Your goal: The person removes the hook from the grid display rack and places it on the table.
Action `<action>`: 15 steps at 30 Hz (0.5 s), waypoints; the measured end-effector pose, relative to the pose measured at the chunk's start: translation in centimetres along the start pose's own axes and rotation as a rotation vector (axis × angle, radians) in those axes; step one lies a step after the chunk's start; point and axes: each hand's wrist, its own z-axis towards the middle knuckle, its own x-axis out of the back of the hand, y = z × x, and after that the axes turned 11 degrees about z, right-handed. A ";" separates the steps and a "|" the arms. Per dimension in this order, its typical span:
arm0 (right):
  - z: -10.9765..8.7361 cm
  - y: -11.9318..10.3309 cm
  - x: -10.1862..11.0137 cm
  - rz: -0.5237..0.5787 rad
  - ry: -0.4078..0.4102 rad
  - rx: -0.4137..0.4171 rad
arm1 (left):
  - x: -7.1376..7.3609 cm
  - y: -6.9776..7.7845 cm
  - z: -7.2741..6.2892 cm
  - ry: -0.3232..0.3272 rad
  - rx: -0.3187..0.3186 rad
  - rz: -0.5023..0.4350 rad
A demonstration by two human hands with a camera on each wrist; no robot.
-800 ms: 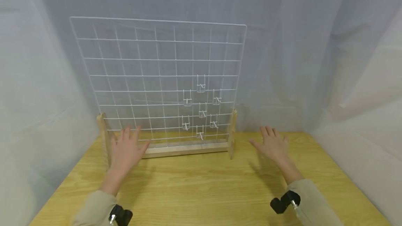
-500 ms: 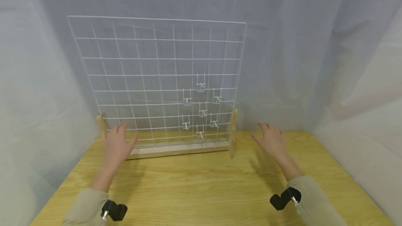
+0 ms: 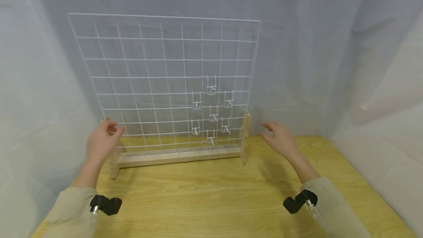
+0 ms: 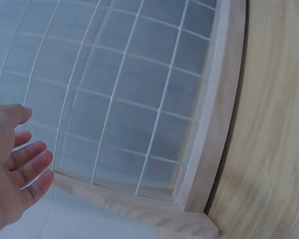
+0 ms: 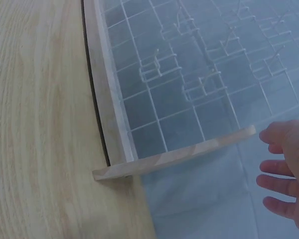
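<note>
A white wire grid panel (image 3: 158,60) stands upright in a wooden stand (image 3: 185,156) on the table. Several white wire hooks (image 3: 213,117) hang on its lower right part. My left hand (image 3: 101,140) is at the stand's left post, overlapping it in the head view; in the left wrist view its fingers (image 4: 32,162) are loosely bent with nothing between them. My right hand (image 3: 281,139) hovers to the right of the stand's right post (image 3: 245,139). In the right wrist view its fingers (image 5: 278,184) are loosely curved near the top of that post, holding nothing.
The wooden table (image 3: 198,197) extends in front of the stand. Pale sheeting (image 3: 297,65) hangs behind and along both sides. Black mounts (image 3: 300,201) are strapped at both sleeves.
My left hand has moved left, from in front of the grid to the left post, and its fingers have bent. The right hand's fingers have curved a little, and it has shifted slightly.
</note>
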 end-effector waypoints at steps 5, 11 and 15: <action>0.9 -0.8 0.4 0.094 -0.015 0.053 | 0.8 -0.8 0.6 0.015 0.032 -0.020; 2.0 -2.0 0.8 0.138 -0.004 0.122 | 1.2 -1.7 1.4 0.034 0.065 -0.050; 2.6 -2.8 1.0 0.133 -0.020 0.156 | 1.3 -2.5 1.8 0.028 0.103 -0.048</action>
